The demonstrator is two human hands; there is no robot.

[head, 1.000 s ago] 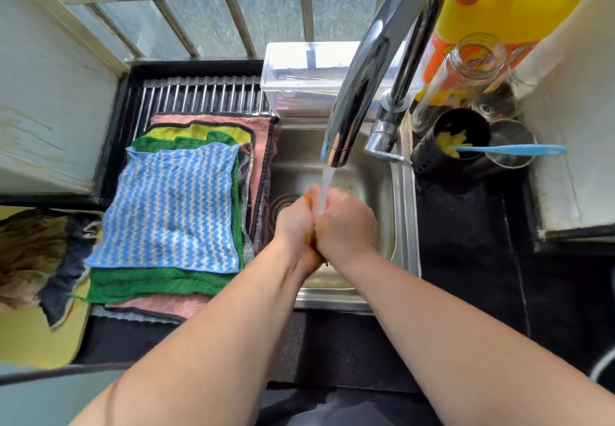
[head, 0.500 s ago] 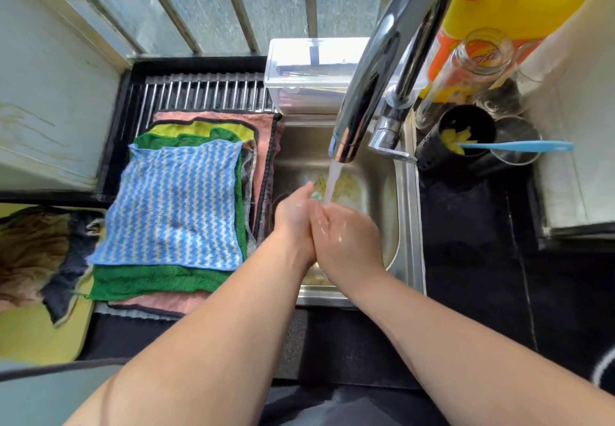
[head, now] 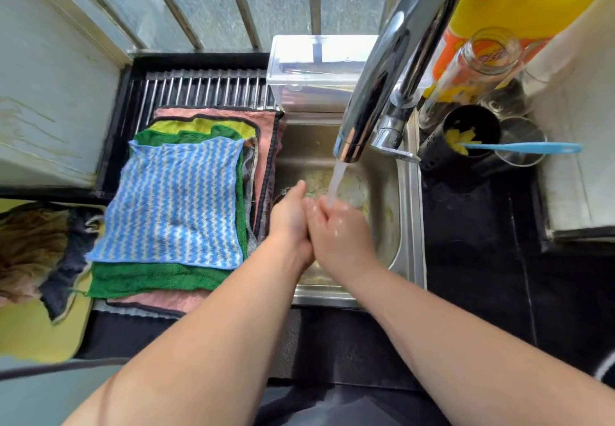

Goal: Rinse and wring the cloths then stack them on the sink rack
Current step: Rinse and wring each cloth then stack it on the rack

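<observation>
Over the sink (head: 411, 226), the left hand (head: 289, 222) and right hand (head: 339, 229) press palm to palm under the faucet's (head: 376, 99) stream, holding no cloth. Left of the sink, the folded cloths (head: 173, 202) lie stacked on the rack (head: 199, 89). Stacking looks done; next, probably, shut off the water.

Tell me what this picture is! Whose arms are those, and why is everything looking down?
A person wears a camera on their head, so you see their own arms from above. The left hand and right hand press together under water from the faucet, over the steel sink. No cloth shows between them. Beside the sink, a blue striped cloth tops a stack with a green cloth and a pink cloth on the rack. A blue brush sits in a black cup.
</observation>
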